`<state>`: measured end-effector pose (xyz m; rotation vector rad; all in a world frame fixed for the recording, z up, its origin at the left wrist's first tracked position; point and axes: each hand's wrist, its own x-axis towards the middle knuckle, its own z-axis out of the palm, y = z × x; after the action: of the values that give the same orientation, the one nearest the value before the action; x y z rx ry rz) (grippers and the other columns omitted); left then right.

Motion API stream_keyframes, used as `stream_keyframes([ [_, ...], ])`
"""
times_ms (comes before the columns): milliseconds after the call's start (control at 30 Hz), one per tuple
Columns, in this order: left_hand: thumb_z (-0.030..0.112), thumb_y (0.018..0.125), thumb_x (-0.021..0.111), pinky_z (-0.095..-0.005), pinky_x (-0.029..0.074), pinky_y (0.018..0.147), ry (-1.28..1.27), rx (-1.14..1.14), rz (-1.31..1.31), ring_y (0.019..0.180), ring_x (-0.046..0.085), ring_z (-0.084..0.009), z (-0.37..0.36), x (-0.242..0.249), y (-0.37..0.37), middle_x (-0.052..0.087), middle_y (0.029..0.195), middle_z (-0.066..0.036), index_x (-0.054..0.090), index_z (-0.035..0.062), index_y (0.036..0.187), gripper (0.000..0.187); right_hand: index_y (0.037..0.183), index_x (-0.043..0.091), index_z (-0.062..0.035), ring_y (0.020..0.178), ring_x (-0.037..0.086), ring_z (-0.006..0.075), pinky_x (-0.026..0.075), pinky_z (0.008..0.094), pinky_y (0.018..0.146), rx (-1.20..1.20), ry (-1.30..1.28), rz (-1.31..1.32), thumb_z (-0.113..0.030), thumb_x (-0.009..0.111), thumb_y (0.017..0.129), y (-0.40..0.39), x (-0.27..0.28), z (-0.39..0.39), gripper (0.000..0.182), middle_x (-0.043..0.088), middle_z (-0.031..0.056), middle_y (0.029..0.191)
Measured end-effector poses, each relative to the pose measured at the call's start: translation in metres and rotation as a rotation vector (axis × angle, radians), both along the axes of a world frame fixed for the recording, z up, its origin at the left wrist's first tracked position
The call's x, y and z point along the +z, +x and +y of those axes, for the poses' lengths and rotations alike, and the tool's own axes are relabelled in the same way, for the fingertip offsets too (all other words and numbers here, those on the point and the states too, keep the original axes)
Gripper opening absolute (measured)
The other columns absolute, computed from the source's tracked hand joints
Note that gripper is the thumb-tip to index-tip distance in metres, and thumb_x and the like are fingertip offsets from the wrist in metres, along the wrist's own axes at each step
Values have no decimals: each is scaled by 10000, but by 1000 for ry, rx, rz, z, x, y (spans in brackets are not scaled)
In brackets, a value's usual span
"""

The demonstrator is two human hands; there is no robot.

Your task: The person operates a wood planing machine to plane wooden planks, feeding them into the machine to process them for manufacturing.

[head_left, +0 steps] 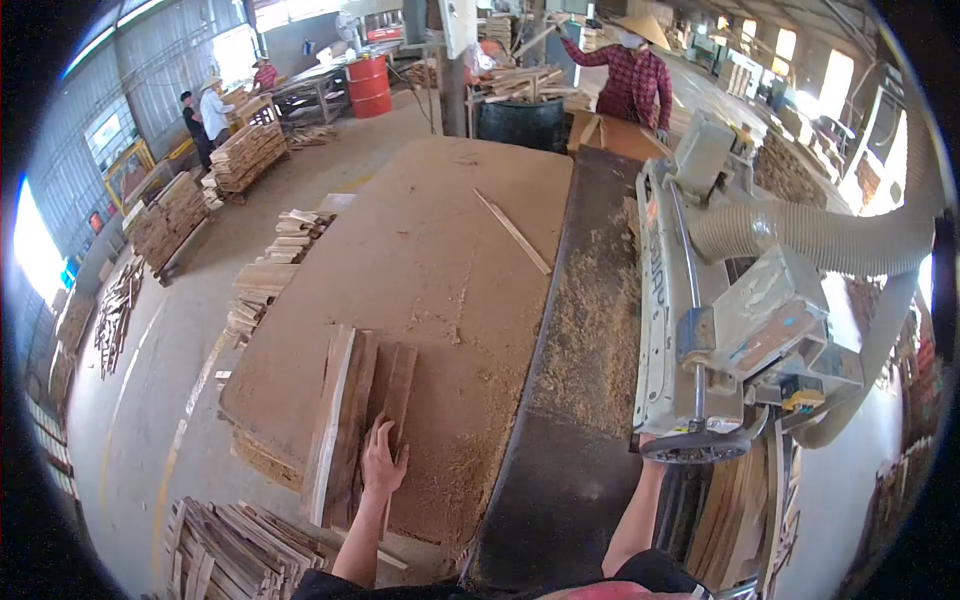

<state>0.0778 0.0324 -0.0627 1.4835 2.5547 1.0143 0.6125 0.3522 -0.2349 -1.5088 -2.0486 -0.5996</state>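
My left hand (383,460) lies across a narrow wooden strip (401,375), its fingers on one side and the thumb on the other. Beside that strip, several brown boards (352,400) lie lengthwise together; the outermost shows a pale edge. They rest on a broad brown tabletop (470,270). My right arm reaches under the front of a grey-white woodworking machine (665,300). Only a small part of my right hand (650,446) shows beside the black handwheel (695,447); its fingers are hidden.
Sawdust covers part of the dark machine bed (590,330). A thin stick (512,232) lies on the tabletop. A ribbed hose (820,236) joins the machine. Wood piles (235,550) stand at the lower left. Across the bed stands a person in a checked shirt (632,85).
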Motion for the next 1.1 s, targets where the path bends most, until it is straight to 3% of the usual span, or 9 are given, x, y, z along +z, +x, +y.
stream_keyframes([
  [133, 109, 847, 744, -526, 446, 1095, -9, 39, -33, 1339, 480, -473, -3, -2, 1, 447, 1531, -230, 458, 81, 1386, 611, 1363, 592, -38, 1318, 504, 449, 358, 619, 1147, 20, 66, -25, -343, 674, 861, -4, -22, 23, 594, 548, 257, 1399],
  [233, 113, 840, 752, -526, 447, 1095, -25, 34, -57, 1343, 476, -469, -5, 2, 0, 450, 1529, -230, 455, 83, 1388, 624, 1315, 628, -6, 1253, 578, 451, 470, 559, 1060, -194, -275, -61, -372, 630, 959, -10, -15, 19, 510, 625, 207, 1373],
  [333, 117, 838, 756, -525, 452, 1091, -35, 36, -69, 1340, 476, -469, -6, -1, 0, 445, 1531, -237, 457, 84, 1384, 623, 1335, 591, 37, 1298, 522, 486, 434, 558, 1096, -221, -446, -92, -320, 677, 940, -18, 12, 3, 540, 582, 258, 1400],
  [433, 112, 837, 755, -524, 457, 1086, -1, 21, -25, 1337, 477, -468, -7, -7, -3, 439, 1533, -239, 459, 78, 1377, 617, 1377, 538, 69, 1356, 436, 523, 364, 556, 1157, -51, -225, 113, -295, 709, 926, -27, 35, -14, 604, 504, 301, 1463],
  [567, 104, 844, 744, -528, 448, 1091, 20, 11, -85, 1339, 468, -471, -6, -3, -1, 438, 1533, -237, 456, 64, 1374, 604, 1420, 507, 56, 1438, 316, 520, 266, 557, 1219, -113, -520, 496, -256, 690, 953, -67, 129, -60, 591, 409, 312, 1535],
  [667, 99, 851, 734, -534, 438, 1096, 21, -3, -97, 1343, 459, -478, -6, -2, -4, 441, 1527, -241, 455, 58, 1373, 594, 1436, 569, -71, 1497, 229, 512, 275, 565, 1206, -59, -410, 199, -216, 666, 976, -62, 132, -92, 492, 376, 362, 1541],
  [800, 97, 861, 723, -545, 426, 1099, 49, -11, -75, 1345, 452, -486, -7, -10, -6, 446, 1519, -247, 454, 53, 1375, 582, 1431, 608, -165, 1495, 234, 526, 299, 563, 1189, -97, -379, 269, -202, 663, 980, -74, 136, -160, 456, 354, 435, 1508],
  [933, 134, 918, 696, -543, 423, 1102, 22, -66, -7, 1344, 460, -478, -6, -27, -15, 443, 1529, -242, 437, 48, 1408, 561, 1358, 680, -221, 1460, 301, 538, 317, 553, 1175, -110, -308, 222, -209, 670, 979, -76, 146, -245, 380, 404, 455, 1451],
  [1100, 201, 956, 684, -523, 440, 1086, -13, -100, 37, 1336, 473, -483, -2, -21, -13, 455, 1512, -249, 444, 27, 1409, 541, 1061, 806, -136, 1364, 414, 515, 346, 601, 1120, -282, -321, 266, -307, 739, 929, -67, 187, -344, 227, 533, 327, 1353],
])
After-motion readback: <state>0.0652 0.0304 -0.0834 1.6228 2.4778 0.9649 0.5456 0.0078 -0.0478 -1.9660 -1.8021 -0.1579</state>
